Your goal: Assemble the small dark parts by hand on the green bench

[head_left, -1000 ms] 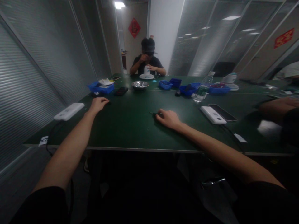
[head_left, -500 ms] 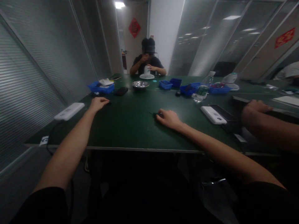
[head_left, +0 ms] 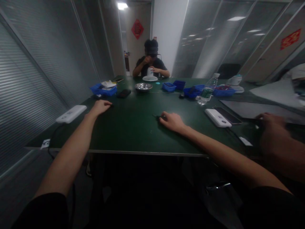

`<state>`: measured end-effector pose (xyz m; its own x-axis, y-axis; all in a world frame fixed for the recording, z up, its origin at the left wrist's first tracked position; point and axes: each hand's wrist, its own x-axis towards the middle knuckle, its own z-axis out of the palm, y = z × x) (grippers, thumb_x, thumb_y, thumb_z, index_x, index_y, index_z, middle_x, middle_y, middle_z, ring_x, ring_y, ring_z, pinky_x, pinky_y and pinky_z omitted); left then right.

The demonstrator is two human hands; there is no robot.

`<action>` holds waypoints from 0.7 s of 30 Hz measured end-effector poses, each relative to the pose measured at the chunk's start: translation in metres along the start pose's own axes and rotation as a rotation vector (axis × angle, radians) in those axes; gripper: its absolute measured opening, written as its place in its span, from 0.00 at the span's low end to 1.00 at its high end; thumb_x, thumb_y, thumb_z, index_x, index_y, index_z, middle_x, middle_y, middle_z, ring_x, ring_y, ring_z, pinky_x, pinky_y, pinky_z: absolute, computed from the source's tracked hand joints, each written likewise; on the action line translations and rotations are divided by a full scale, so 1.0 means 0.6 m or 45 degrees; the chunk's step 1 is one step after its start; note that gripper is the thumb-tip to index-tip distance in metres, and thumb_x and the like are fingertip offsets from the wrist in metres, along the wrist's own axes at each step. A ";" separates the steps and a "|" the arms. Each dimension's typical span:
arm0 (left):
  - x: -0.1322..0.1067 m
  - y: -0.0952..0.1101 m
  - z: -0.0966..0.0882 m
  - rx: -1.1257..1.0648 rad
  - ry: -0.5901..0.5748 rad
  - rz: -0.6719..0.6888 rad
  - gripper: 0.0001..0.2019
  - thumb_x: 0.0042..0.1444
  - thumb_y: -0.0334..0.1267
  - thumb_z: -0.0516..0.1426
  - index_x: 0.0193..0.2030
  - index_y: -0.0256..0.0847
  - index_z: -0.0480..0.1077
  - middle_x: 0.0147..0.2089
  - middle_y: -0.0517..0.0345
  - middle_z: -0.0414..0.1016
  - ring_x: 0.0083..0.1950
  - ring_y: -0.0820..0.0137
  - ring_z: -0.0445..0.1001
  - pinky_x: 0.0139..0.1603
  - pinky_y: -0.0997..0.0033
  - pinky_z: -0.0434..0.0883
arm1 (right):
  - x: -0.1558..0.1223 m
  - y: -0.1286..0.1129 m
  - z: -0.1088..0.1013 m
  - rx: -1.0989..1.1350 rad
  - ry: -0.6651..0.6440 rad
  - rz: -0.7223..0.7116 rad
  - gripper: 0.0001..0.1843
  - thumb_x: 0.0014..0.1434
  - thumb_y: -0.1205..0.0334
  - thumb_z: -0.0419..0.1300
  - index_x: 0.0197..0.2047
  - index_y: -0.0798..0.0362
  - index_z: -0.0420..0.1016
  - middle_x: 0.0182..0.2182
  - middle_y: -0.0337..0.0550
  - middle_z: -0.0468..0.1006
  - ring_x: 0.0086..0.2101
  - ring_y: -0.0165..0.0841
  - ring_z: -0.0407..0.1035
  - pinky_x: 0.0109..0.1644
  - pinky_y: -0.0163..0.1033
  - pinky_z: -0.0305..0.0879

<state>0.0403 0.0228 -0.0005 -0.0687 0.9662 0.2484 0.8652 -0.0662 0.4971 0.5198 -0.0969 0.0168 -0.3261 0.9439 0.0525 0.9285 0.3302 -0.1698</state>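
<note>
My left hand (head_left: pixel 101 106) rests on the green table (head_left: pixel 133 127) with its fingers curled down over a small dark thing I cannot make out. My right hand (head_left: pixel 172 121) lies near the table's middle, its fingers closed on a small dark tool (head_left: pixel 157 116) whose thin tip points left. A white power bank (head_left: pixel 71 113) with a black cable lies left of my left hand. Another white power bank (head_left: pixel 216 117) and a dark phone (head_left: pixel 227 114) lie to the right of my right hand.
A co-worker's hand (head_left: pixel 271 127) reaches in at the right edge near a grey sheet (head_left: pixel 252 109). Further back stand blue bins (head_left: pixel 103 89), a metal bowl (head_left: pixel 143 86), a water bottle (head_left: pixel 206 91) and a black phone (head_left: pixel 123 93). A seated person (head_left: pixel 150 63) works at the far end.
My two hands have stayed put. The co-worker's hand at the right has moved nearer and lower, and a grey sheet now lies across the table's right side.
</note>
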 end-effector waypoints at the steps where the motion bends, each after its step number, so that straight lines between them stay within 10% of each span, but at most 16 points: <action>1: 0.000 0.002 0.001 0.025 -0.005 0.037 0.10 0.56 0.37 0.66 0.44 0.44 0.86 0.47 0.48 0.85 0.51 0.54 0.81 0.61 0.59 0.73 | 0.000 0.000 0.000 -0.004 0.004 -0.002 0.26 0.74 0.41 0.50 0.60 0.51 0.73 0.40 0.49 0.83 0.35 0.38 0.75 0.35 0.37 0.62; 14: -0.011 -0.001 0.009 0.077 0.095 0.103 0.10 0.58 0.42 0.65 0.44 0.45 0.85 0.49 0.48 0.85 0.54 0.53 0.80 0.64 0.56 0.71 | 0.001 0.007 0.007 -0.018 0.033 -0.037 0.24 0.73 0.41 0.50 0.58 0.50 0.73 0.40 0.48 0.83 0.35 0.38 0.75 0.35 0.37 0.61; 21: -0.052 0.108 0.045 -0.228 -0.212 0.404 0.12 0.59 0.45 0.65 0.47 0.45 0.84 0.52 0.52 0.84 0.55 0.59 0.80 0.61 0.59 0.71 | -0.005 0.003 0.000 -0.012 0.012 -0.152 0.21 0.73 0.45 0.51 0.56 0.51 0.70 0.39 0.47 0.83 0.34 0.37 0.74 0.34 0.36 0.58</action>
<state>0.1118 -0.0048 0.0015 0.2821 0.9171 0.2817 0.7293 -0.3958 0.5581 0.5222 -0.0992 0.0164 -0.4330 0.8977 0.0809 0.8847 0.4405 -0.1525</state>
